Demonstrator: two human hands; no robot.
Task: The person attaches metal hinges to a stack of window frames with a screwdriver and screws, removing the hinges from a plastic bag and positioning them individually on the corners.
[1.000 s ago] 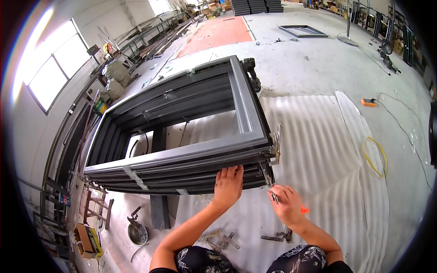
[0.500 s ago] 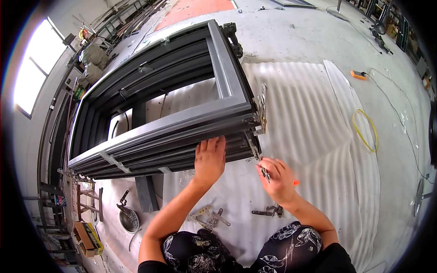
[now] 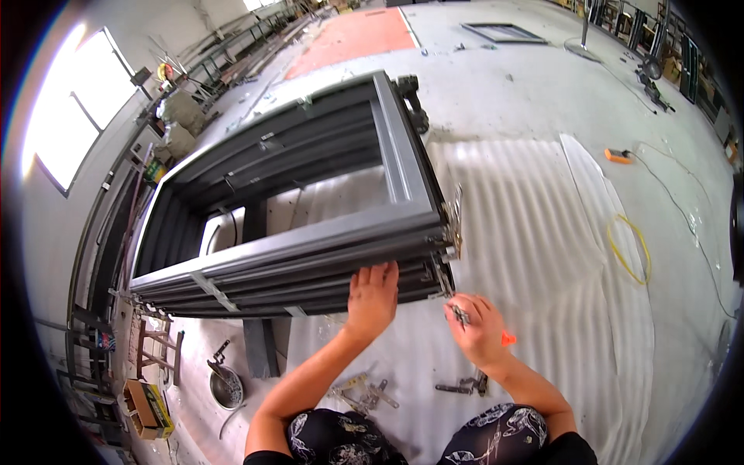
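Note:
A stack of dark grey metal window frames [image 3: 310,242] lies before me, with metal hinge hardware [image 3: 454,225] along its right end. My left hand [image 3: 373,301] lies against the near side of the stack, fingers extended over the profiles and slightly apart. Close by the stack's near right corner, my right hand [image 3: 480,333] is closed around small silver metal pieces [image 3: 461,315], too small to name. An orange end [image 3: 508,339] shows at the heel of this hand; what it belongs to is hidden. Two dark supports, including a near block [image 3: 261,349], show beneath the stack.
Loose hinges [image 3: 364,394] and a dark hinge arm [image 3: 463,385] lie on the white foam sheet [image 3: 527,232] near my knees. A metal bowl of small parts [image 3: 227,389], an open carton [image 3: 146,411] and a wooden stool [image 3: 159,349] stand left. A power tool [image 3: 412,101] sits beyond the stack.
My view has tilted up, so everything sits lower and slightly farther right in the picture. Both hands keep about the same places at the stack; the right hand has turned slightly.

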